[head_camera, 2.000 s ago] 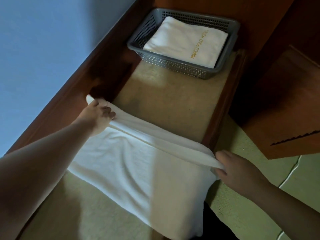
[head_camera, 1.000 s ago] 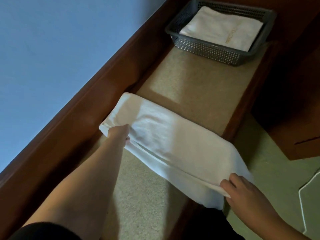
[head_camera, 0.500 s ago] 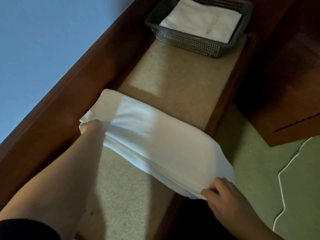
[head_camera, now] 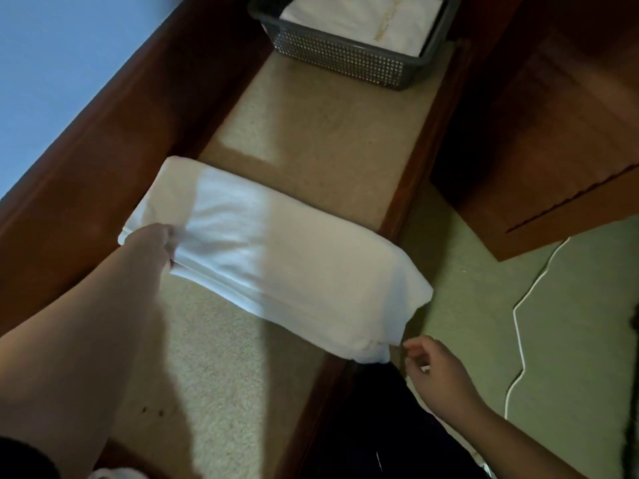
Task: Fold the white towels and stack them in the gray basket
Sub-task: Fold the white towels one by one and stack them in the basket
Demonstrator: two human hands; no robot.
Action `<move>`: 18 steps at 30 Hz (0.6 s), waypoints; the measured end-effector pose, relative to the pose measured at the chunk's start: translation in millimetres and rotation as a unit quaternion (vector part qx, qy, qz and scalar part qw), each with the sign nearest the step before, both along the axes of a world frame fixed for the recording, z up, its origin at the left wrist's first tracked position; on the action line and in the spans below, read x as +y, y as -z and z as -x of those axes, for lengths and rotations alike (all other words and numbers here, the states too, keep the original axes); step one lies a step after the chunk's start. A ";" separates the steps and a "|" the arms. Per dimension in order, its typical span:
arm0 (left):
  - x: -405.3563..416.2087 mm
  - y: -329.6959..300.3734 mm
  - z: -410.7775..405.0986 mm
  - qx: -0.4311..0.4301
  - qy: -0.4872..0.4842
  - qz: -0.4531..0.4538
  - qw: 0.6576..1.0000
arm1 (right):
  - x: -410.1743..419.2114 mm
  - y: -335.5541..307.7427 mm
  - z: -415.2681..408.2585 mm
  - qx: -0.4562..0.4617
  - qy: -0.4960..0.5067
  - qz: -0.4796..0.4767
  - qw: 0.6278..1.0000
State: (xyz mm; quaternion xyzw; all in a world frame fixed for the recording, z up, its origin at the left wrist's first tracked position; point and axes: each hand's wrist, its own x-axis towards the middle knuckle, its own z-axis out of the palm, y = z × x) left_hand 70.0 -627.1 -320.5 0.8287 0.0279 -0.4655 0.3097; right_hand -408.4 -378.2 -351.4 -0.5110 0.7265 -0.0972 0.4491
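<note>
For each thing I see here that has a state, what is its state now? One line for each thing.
towel on the counter: folded into a long band, right end hanging over the counter edge
left hand: grips the towel's left end
right hand: off the towel, fingers loosely curled, holds nothing
gray basket: upright, holds a towel
towel in the basket: folded flat
white cable: lies loose on the floor

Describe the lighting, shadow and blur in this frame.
Head view: dim overall; a bright patch crosses the left half of the white towel, its right half in shadow; the left hand is soft with blur; the gray basket is cut by the top edge.
</note>
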 end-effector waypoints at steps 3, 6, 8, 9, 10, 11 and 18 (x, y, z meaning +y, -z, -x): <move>-5.3 16.9 -10.3 -0.019 0.019 -0.014 1.000 | -2.2 -0.1 -13.2 0.018 -0.009 0.025 0.999; -5.7 13.5 -11.6 -0.029 -0.029 0.002 0.999 | -8.4 -3.2 -27.9 0.054 -0.039 0.069 0.995; -0.6 -2.3 -6.0 -0.040 -0.060 0.035 0.997 | -14.0 -3.6 -37.9 0.072 -0.064 0.087 0.992; 0.7 -9.1 -4.1 -0.046 -0.056 0.051 0.996 | -16.9 -3.2 -42.8 0.082 -0.080 0.094 0.989; 2.0 -11.7 -5.2 -0.041 -0.070 0.066 0.994 | -20.1 -3.0 -47.4 0.091 -0.095 0.099 0.986; 1.0 -11.1 -5.5 -0.049 -0.079 0.065 0.994 | -23.5 -2.3 -51.1 0.100 -0.108 0.104 0.984; 29.5 -12.7 42.2 -0.056 0.111 -0.019 0.992 | -34.3 -0.1 -50.5 0.137 -0.173 0.163 0.962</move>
